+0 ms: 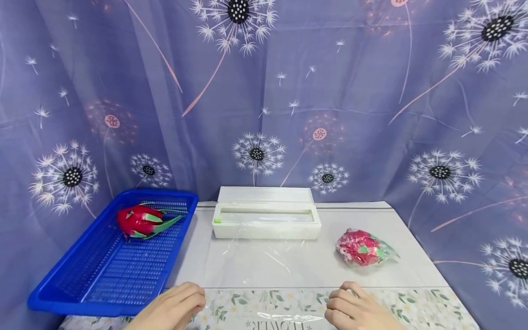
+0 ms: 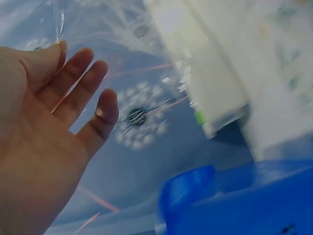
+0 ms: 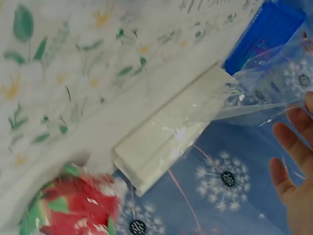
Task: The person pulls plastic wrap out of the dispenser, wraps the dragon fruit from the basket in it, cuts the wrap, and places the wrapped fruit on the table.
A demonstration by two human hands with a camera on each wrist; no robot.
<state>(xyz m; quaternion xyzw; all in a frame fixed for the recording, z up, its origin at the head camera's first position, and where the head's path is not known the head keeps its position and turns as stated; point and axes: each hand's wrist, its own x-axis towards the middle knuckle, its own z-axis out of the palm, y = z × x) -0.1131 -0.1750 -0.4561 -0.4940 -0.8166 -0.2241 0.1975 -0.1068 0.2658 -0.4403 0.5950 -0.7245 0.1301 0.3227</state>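
Note:
A sheet of clear cling film (image 1: 264, 268) stretches from the white dispenser box (image 1: 266, 229) toward the front of the table. My left hand (image 1: 175, 306) pinches one corner of the film at its thumb tip, the other fingers loosely bent in the left wrist view. At the opposite corner, my right hand (image 1: 355, 309) holds the film, which runs taut to its fingers (image 3: 293, 142) in the right wrist view; its thumb is mostly out of that view. The box's lid (image 1: 266, 195) stands raised at the back.
A dragon fruit (image 1: 360, 248) wrapped in film lies on the right of the table. On the left, a blue plastic basket (image 1: 119, 270) holds another dragon fruit (image 1: 140, 221), unwrapped. A flowered cloth (image 1: 425, 302) covers the table front; a dandelion-print curtain (image 1: 354, 82) hangs behind.

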